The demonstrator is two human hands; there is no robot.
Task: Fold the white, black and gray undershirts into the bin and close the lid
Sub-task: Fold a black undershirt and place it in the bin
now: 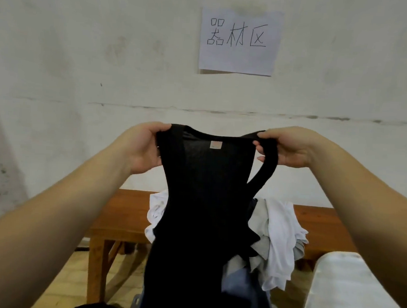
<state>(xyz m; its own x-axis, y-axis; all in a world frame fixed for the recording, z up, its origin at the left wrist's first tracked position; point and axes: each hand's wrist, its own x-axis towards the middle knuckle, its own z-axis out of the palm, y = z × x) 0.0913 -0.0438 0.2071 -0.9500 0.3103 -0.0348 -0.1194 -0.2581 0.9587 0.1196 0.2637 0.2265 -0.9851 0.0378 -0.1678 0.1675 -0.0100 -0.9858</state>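
Observation:
I hold a black undershirt (pixel 204 201) up in front of me by its two shoulder straps, and it hangs down lengthwise with a small label near the neckline. My left hand (pixel 143 147) pinches the left strap and my right hand (pixel 286 147) pinches the right strap. Behind the hanging shirt, white undershirts (pixel 280 239) and a gray undershirt (pixel 260 219) lie heaped on a wooden bench (pixel 122 210). A gray bin edge (pixel 136 302) shows at the bottom, mostly hidden by the black shirt.
A white wall with a paper sign (pixel 240 40) stands behind the bench. A white lid-like object (pixel 346 293) lies at the lower right. Tan floor (pixel 71 276) shows beneath the bench at the left.

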